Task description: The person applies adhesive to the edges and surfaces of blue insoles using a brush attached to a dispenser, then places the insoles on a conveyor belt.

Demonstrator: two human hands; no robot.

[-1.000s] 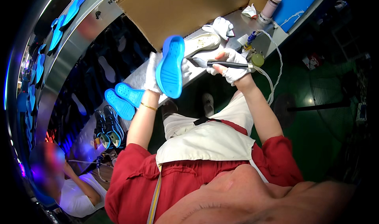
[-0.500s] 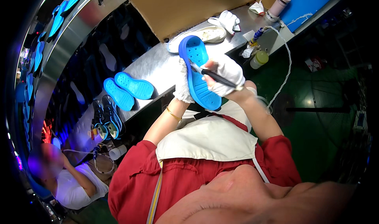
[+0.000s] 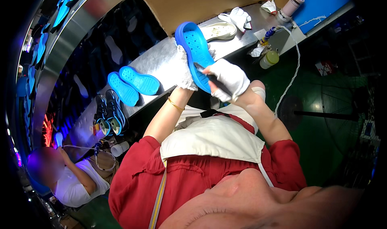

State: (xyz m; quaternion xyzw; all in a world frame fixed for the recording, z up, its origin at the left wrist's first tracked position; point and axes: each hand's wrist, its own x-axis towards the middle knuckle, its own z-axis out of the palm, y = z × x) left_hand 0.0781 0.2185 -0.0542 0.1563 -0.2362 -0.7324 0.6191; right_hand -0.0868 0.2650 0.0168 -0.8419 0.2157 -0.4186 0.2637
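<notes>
My left hand (image 3: pixel 185 71), in a white knitted glove, is closed around the edge of a blue shoe sole (image 3: pixel 195 41). The sole is held up and tilted, with its hollow, dimpled inner face towards me. Some glove fabric shows past its far edge. My right hand (image 3: pixel 234 76), in a white glove with bare fingertips, grips a slim black-handled tool (image 3: pixel 219 85). The tool's tip lies over the sole's inner face near the left rim; whether it touches cannot be made out. The right hand covers part of the sole's lower end.
Two blue insole-shaped pieces (image 3: pixel 139 81) and a pair of dark shoes (image 3: pixel 111 112) lie on the metal bench (image 3: pixel 161 63). Behind the sole are a cream shoe (image 3: pixel 219 30), white gloves (image 3: pixel 238 18) and cardboard (image 3: pixel 201 3). A bottle (image 3: pixel 269 59) hangs at right; another person (image 3: pixel 82 180) sits at lower left.
The blue sole and both hands have moved slightly left and up in the picture. My right hand with the tool now covers more of the sole's lower end.
</notes>
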